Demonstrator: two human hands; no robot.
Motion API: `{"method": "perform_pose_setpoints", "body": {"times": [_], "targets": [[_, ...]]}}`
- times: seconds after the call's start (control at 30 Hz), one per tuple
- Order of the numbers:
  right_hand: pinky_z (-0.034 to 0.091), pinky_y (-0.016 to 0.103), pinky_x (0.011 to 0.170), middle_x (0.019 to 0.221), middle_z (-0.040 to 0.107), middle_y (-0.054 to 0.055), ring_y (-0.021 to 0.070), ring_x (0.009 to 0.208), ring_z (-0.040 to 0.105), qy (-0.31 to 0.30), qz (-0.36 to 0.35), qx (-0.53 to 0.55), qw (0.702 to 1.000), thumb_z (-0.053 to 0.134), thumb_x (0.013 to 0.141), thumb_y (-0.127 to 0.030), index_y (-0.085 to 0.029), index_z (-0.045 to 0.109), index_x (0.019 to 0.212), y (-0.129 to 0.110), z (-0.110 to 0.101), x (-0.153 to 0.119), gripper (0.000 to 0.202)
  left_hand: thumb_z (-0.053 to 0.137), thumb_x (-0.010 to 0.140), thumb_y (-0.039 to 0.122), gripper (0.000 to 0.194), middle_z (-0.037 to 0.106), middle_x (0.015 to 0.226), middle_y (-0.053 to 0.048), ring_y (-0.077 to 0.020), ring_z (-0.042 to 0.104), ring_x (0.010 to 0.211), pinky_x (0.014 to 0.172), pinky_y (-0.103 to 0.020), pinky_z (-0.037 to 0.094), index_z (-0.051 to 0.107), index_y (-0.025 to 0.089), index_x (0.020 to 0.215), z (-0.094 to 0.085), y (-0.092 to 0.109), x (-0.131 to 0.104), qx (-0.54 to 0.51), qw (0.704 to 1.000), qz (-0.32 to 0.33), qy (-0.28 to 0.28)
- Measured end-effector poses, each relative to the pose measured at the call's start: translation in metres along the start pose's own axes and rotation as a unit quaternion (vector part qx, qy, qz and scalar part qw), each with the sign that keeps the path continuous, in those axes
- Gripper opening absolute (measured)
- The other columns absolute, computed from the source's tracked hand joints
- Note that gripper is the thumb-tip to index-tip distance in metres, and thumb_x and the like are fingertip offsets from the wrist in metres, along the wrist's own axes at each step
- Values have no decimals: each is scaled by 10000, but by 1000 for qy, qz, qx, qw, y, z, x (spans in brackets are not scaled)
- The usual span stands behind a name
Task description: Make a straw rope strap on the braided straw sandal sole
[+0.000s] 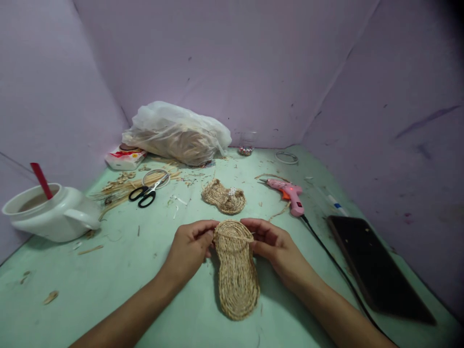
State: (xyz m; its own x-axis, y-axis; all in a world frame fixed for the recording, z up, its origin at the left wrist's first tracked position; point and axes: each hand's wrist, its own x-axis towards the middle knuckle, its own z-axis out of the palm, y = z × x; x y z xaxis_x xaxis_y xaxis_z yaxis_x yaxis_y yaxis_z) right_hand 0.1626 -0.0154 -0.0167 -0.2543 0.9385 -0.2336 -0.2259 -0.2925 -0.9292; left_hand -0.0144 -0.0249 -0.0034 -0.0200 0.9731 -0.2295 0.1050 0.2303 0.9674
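A sole of coiled, braided straw cord (238, 280) lies in front of me, its wider end pointing away. A thin strand of cord (235, 238) crosses that far end from side to side. My left hand (192, 245) grips the sole's far left edge between thumb and fingers. On the opposite edge, my right hand (272, 245) pinches the sole and the end of the strand. Just beyond is a smaller woven slipper (224, 197) with a white beaded ornament on it.
A pink glue gun (286, 192) with a lit red light trails a black cable (339, 271) past a dark tablet (379, 266). Black-handled scissors (147, 192) lie among straw scraps. A white mug (54, 220) stands left; a plastic bag (177, 133) and bead jar (246, 145) sit behind.
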Motion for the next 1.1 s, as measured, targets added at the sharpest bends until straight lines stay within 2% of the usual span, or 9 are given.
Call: {"method": "perform_pose_setpoints", "body": {"times": [0.1,0.17,0.27,0.5,0.73,0.97,1.1], "targets": [[459,286,688,832,691,58,165,735,620,5,39,61,997,591,600,-106,-163,673,853,-1,-2,0,272,584,664,234,222,613,568,-12,-82,452,415,426,-209,359,703,118,811,0,1,0,-21,999,-29,-3],[470,298,660,792,688,71,174,705,621,2,56,89,995,579,648,-167,-148,673,828,-1,-2,1,204,595,669,272,227,602,565,-16,-87,465,426,421,-209,355,694,111,795,0,-1,0,-60,997,-49,-16],[469,287,621,750,679,71,163,660,607,10,61,80,995,623,694,-264,-140,676,824,-2,-2,1,187,611,678,324,254,583,576,-22,-97,488,476,434,-207,374,681,99,775,0,-5,0,-119,990,-64,-42],[425,250,558,652,640,30,125,574,556,39,70,38,996,759,569,-310,-136,669,765,-3,2,0,277,663,657,324,244,574,588,-17,-71,457,468,436,-190,375,663,90,726,2,-8,1,-140,985,-88,-51],[403,225,520,641,641,27,113,550,550,44,76,34,996,751,570,-280,-135,666,739,-2,2,0,239,666,649,337,241,588,588,-34,-76,448,452,415,-195,350,643,97,660,3,-10,1,-122,988,-89,-43],[455,257,554,668,654,28,129,581,582,49,89,37,994,658,621,-210,-147,644,751,-3,-1,3,146,654,649,322,228,559,551,-16,-68,442,432,394,-183,340,632,96,656,4,-11,4,-108,988,-100,-38],[480,278,568,779,660,41,159,674,609,29,81,9,996,605,572,-81,-158,618,825,-3,-5,3,265,668,632,296,211,549,520,-1,-59,439,396,383,-181,350,628,91,658,5,-10,5,-106,988,-108,-15]]}}
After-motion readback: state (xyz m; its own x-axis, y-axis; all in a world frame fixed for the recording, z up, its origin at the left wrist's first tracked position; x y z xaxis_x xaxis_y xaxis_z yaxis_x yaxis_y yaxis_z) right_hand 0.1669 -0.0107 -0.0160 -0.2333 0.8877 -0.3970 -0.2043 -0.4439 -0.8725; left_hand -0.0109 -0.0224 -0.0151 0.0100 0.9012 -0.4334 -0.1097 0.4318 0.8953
